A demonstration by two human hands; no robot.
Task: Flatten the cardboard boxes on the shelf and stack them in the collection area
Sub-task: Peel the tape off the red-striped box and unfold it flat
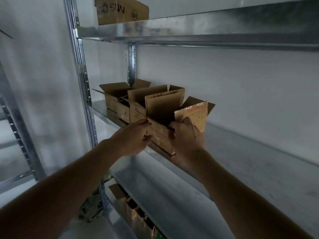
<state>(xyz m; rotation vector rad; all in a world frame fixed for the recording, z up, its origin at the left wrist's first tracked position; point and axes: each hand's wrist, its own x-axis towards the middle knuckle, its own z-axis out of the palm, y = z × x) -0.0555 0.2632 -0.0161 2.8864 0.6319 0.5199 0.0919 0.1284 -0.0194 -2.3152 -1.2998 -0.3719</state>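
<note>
Your left hand (pixel 136 137) and right hand (pixel 185 138) each grip a near corner of the open cardboard box (pixel 159 121) at the middle shelf's (pixel 241 152) front edge; your fingertips are hidden behind its wall. More open boxes (pixel 117 97) sit toward the shelf's left end. Its printing is blurred. Grey wall (pixel 241 83) behind.

1. Left hand (pixel 136 137): bare, no glove, ring or watch visible.
2. Right hand (pixel 187 138): bare too, nothing on wrist.
3. Both forearms bare to frame edge, no sleeve showing.
</note>
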